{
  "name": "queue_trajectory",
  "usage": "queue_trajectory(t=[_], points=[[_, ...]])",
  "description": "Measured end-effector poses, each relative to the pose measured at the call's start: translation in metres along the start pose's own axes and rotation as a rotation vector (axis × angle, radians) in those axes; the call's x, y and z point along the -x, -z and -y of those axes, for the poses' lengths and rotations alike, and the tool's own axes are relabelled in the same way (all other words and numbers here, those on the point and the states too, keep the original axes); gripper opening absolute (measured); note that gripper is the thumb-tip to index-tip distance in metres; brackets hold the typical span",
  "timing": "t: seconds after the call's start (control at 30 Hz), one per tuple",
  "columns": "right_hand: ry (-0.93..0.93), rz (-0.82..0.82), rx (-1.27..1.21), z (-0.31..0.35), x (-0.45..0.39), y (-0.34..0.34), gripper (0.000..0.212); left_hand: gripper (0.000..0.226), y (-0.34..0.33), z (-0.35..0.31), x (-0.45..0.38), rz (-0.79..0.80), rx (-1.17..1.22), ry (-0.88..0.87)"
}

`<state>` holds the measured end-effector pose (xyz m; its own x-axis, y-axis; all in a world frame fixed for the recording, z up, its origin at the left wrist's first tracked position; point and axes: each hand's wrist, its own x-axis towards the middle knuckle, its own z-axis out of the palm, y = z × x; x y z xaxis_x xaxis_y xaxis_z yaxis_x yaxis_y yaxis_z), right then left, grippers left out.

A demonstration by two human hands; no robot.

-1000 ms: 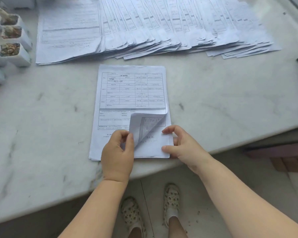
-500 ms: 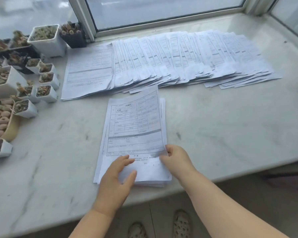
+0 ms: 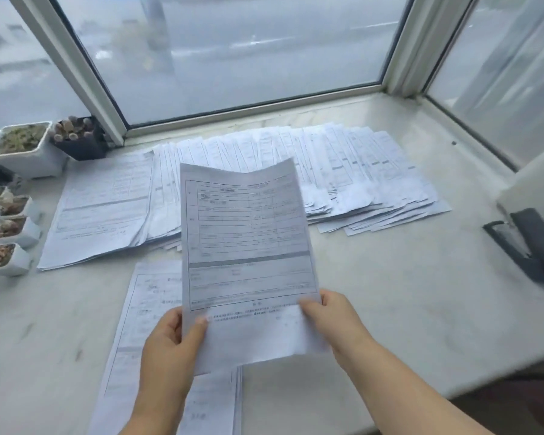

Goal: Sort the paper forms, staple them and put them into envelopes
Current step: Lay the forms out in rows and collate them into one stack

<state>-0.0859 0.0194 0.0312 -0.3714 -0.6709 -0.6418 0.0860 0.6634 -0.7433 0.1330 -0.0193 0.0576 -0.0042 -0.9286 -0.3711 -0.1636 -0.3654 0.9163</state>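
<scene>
We have lifted the top form (image 3: 245, 246) off the worktop (image 3: 405, 293), left hand (image 3: 170, 346) and right hand (image 3: 330, 315) pinching it; probably heading for stapling.

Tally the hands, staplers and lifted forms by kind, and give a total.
Hands: 2, left hand, right hand
Stapler: 1
Lifted form: 1
Total: 4

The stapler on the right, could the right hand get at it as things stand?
Probably not at once: the right hand is pinching the lifted form together with the left hand. The marble between it and the stapler looks bare, so once it lets go, likely yes.
</scene>
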Motion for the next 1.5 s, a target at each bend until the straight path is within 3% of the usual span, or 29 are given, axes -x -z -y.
queue_trajectory(t=[0.13, 0.37, 0.43, 0.53, 0.67, 0.83, 0.93, 1.13, 1.23, 1.3, 1.37, 1.5], points=[[0.037, -0.165, -0.082, 0.042, -0.052, 0.026, 0.014, 0.019, -0.033, -0.006, -0.047, 0.008, -0.107, -0.107], [-0.049, -0.389, -0.606, 0.117, -0.124, 0.107, 0.012, 0.014, -0.086, -0.026, -0.112, 0.099, -0.393, -0.397], [-0.059, -0.395, -0.675, 0.130, -0.139, 0.117, 0.014, 0.025, -0.104, -0.028, -0.127, 0.138, -0.504, -0.507], [-0.052, -0.303, -0.783, 0.145, -0.160, 0.119, 0.019, 0.039, -0.139, -0.026, -0.149, 0.216, -0.696, -0.665], [-0.064, -0.131, -0.775, 0.154, -0.190, 0.111, 0.021, 0.050, -0.180, -0.015, -0.177, 0.198, -0.844, -0.681], [-0.090, 0.084, -0.743, 0.165, -0.218, 0.090, 0.021, 0.025, -0.189, -0.003, -0.190, 0.118, -0.852, -0.572], [-0.115, 0.183, -0.721, 0.171, -0.233, 0.077, 0.020, 0.022, -0.190, 0.002, -0.193, 0.086, -0.836, -0.567], [-0.180, 0.298, -0.688, 0.167, -0.249, 0.068, 0.020, 0.010, -0.194, 0.004, -0.194, 0.002, -0.831, -0.778], [-0.165, 0.325, -0.677, 0.167, -0.251, 0.069, 0.022, 0.020, -0.200, 0.006, -0.193, -0.013, -0.905, -0.818], [-0.171, 0.334, -0.675, 0.165, -0.253, 0.069, 0.020, 0.013, -0.203, 0.005, -0.195, -0.046, -0.898, -0.836], [-0.177, 0.343, -0.680, 0.164, -0.256, 0.067, 0.021, 0.010, -0.204, -0.002, -0.193, -0.098, -0.787, -0.758], [-0.190, 0.376, -0.692, 0.165, -0.259, 0.064, 0.027, 0.012, -0.201, -0.021, -0.190, -0.411, -0.309, -0.294]])
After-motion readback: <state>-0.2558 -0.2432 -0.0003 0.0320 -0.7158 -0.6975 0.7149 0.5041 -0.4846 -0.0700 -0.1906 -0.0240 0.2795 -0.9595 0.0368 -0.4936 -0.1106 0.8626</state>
